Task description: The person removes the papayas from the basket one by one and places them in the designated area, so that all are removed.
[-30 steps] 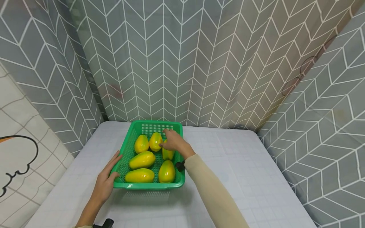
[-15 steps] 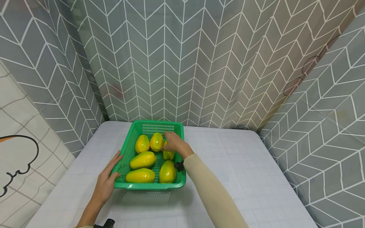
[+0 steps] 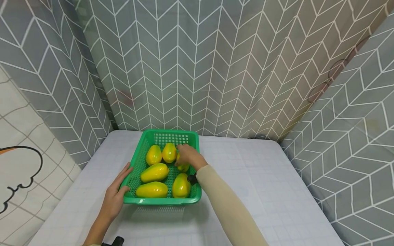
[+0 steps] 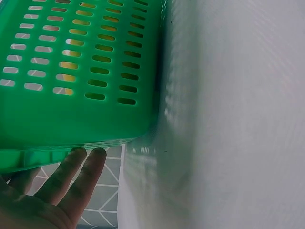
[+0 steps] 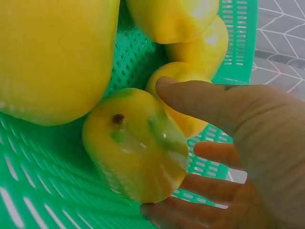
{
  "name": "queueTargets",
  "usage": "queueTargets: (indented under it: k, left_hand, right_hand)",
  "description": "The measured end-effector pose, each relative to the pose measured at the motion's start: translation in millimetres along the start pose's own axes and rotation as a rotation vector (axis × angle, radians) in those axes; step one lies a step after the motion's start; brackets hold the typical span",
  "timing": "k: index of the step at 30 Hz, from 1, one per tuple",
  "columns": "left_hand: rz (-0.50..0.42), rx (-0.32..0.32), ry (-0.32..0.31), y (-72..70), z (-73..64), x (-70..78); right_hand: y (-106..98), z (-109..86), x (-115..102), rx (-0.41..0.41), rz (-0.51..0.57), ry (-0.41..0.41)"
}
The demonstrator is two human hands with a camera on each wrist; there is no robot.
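Note:
A green plastic basket (image 3: pixel 161 201) with slotted sides holds several glossy yellow papayas with green patches. My left hand (image 3: pixel 114 200) rests at its left rim; in the left wrist view, nearly straight fingers (image 4: pixel 78 183) touch the rim's edge. Inside the basket, my right hand (image 3: pixel 189 155) is around the papaya (image 5: pixel 136 145) at the right side. The thumb stretches above this papaya, and the other fingers reach down along its far side, with a gap showing beside the index finger. In the head view the hand hides most of that papaya.
Two papayas lie at the back, one of them the rear middle papaya (image 3: pixel 169 152) beside the right hand. A front right papaya (image 3: pixel 181 186) sits below the right wrist. The basket stands on a white-covered table (image 3: pixel 246 184), with patterned curtains (image 3: pixel 197 68) behind and beside it.
My right hand has lowered and drawn in over the right-side papaya, covering more of it. The left hand stays at the rim, and the basket has hardly shifted.

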State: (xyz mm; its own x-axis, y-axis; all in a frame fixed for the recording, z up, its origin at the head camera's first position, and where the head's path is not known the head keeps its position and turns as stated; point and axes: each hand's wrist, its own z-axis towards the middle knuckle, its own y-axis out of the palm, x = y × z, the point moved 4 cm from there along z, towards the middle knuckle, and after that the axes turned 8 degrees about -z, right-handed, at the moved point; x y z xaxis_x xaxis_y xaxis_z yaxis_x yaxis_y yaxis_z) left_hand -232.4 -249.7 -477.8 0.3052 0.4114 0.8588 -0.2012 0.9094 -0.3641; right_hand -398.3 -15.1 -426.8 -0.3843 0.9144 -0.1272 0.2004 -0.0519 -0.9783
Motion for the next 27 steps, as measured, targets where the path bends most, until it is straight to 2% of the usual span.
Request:
queueTargets:
  k: [11, 27]
  left_hand:
    - [-0.006, 0.008, 0.02, 0.0, -0.9, 1.8]
    - [0.002, 0.003, 0.002, 0.9, -0.9, 1.0]
  right_hand:
    - [-1, -2.0, -5, -0.019, -0.053, 0.018]
    - [8, 5.4, -3, 0.006, -0.094, 0.036]
